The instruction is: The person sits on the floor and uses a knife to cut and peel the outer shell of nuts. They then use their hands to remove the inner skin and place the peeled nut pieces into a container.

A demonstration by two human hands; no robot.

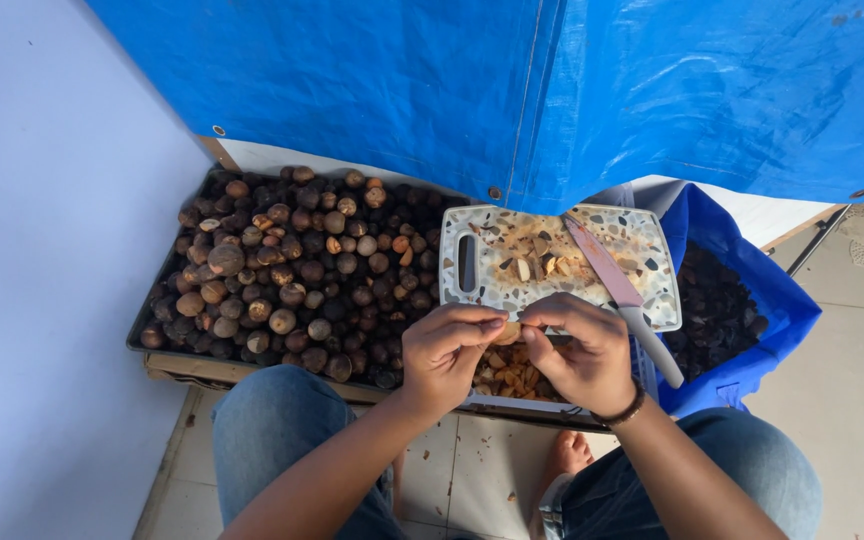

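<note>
Hands — left [447, 350], right [582, 350] — pinching one nut piece [508, 332] | speckled cutting board [552, 262] over nut tray [282, 265] | tiled floor [852, 390]

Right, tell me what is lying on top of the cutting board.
On the speckled cutting board lie a knife with a reddish blade, set slantwise, and some pale cut nut pieces with crumbs. Its near edge is hidden behind the left hand and right hand.

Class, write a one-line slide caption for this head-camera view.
Both hands, left hand and right hand, pinch a small nut piece above a tray of brown nuts, beside a cutting board and knife.
</note>
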